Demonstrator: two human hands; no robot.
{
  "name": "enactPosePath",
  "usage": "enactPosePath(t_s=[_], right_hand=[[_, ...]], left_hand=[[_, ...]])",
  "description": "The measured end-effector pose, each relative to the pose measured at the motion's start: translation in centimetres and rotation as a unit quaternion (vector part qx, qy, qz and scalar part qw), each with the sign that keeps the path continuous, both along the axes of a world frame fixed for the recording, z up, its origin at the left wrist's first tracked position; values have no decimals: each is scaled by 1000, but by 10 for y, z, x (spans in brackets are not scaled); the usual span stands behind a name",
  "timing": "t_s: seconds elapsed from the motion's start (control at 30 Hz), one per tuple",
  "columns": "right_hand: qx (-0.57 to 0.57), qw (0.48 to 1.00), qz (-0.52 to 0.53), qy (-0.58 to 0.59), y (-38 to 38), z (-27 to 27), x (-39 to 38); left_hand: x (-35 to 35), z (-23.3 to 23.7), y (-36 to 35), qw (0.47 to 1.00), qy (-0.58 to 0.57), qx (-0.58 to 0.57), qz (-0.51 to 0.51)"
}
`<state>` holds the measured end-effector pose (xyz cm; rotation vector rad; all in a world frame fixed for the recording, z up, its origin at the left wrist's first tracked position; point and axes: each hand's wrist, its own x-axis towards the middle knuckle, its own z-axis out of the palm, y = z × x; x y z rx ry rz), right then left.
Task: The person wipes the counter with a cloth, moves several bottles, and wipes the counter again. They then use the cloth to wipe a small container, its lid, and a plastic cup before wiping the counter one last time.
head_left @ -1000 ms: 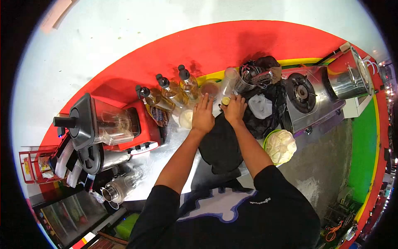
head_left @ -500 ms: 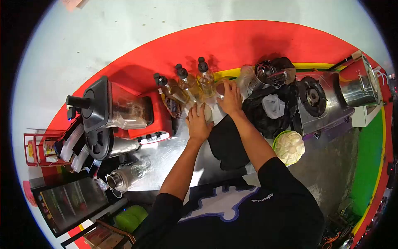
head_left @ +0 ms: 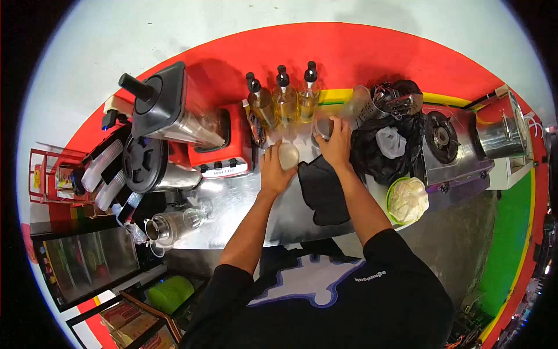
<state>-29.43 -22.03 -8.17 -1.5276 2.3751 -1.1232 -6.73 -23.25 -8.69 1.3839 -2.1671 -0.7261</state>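
My left hand is curled round the left side of a round container with a pale, cream-coloured top, standing on the steel counter. Its thumb lies along the near edge. My right hand closes over the right side of a clear round jar, whose contents I cannot make out. Part of that jar is hidden behind the fingers. Between my forearms a black cloth lies on the counter. Just behind the hands stand several pump-topped bottles with yellowish liquid.
To the left are a red blender, a lidded steel container and a glass jug. On the right sit a black plastic bag, a green bowl with a whitish bundle and a gas stove. The steel counter runs beneath.
The camera view has turned, shifting the blender and bottles rightward. My left fingers have slid from over the pale-topped container to its left side. My right hand stays at the clear jar.
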Motion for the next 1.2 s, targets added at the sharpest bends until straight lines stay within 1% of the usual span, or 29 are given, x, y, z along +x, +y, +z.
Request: enactPosePath(t_s=[0.03, 0.07, 0.1, 0.13, 0.2, 0.27, 0.33, 0.37, 0.47, 0.57, 0.6, 0.63, 0.73, 0.77, 0.8, 0.87, 0.9, 0.93, 0.97, 1.0, 1.07, 1.1, 1.13, 1.2], right_hand=[[-4, 1000, 24, -6, 13, 3, 8], [-9, 999, 48, -10, 26, 6, 16], [17, 996, 68, -52, 40, 12, 25], [21, 996, 68, -51, 52, 11, 34], [-3, 988, 135, -71, 67, 10, 53], [4, 988, 144, -60, 77, 11, 74], [28, 983, 156, -90, 84, 6, 95], [42, 984, 155, -83, 84, 3, 105], [32, 981, 172, -87, 88, -6, 132], [33, 983, 173, -45, 91, -19, 151], [30, 985, 170, -28, 92, -19, 158], [48, 986, 154, -29, 94, -18, 163], [62, 986, 155, -11, 103, -16, 164], [131, 985, 109, 10, 109, -16, 165], [134, 986, 102, 12, 117, -21, 163], [196, 979, -15, 58, 138, -34, 154], [249, 966, -55, 45, 153, -32, 154], [250, 965, -62, 45, 169, -46, 150], [216, 973, -57, 59, 184, -72, 142], [180, 980, -52, 74, 197, -84, 136], [165, 980, -78, 74, 215, -77, 139], [152, 981, -96, 74, 218, -73, 140], [139, 982, -102, 76, 220, -72, 138], [79, 986, -132, -67, 221, -70, 133]], left_hand=[[9, 0, 6, 999, 29, -18, -4], [20, 1, 14, 999, 30, -16, -8], [31, 0, 22, 999, 42, -9, -8], [42, 0, 32, 999, 53, -1, -6], [62, -1, 47, 999, 53, -2, -4], [85, -1, 62, 997, 73, 20, -14], [105, 0, 76, 997, 79, 24, -6], [115, 0, 81, 996, 85, 31, -8], [139, 1, 91, 994, 87, 59, -5], [156, -2, 97, 994, 92, 59, -19], [161, -4, 96, 993, 98, 53, -32], [163, -7, 98, 993, 99, 61, -26], [169, -16, 102, 990, 116, 76, -18], [169, -20, 102, 988, 132, 79, -11], [170, -21, 98, 985, 123, 122, -10], [175, -34, 89, 978, 141, 148, -34], [175, -31, 86, 978, 142, 150, -40], [176, -25, 85, 977, 126, 168, -41], [177, -21, 85, 976, 110, 184, -43], [178, -29, 85, 976, 111, 182, -51], [179, -53, 78, 979, 152, 102, -91], [179, -48, 74, 950, 209, 203, -113], [177, -37, 75, 951, 211, 191, -121], [179, -20, 84, 920, 255, 258, -145]])
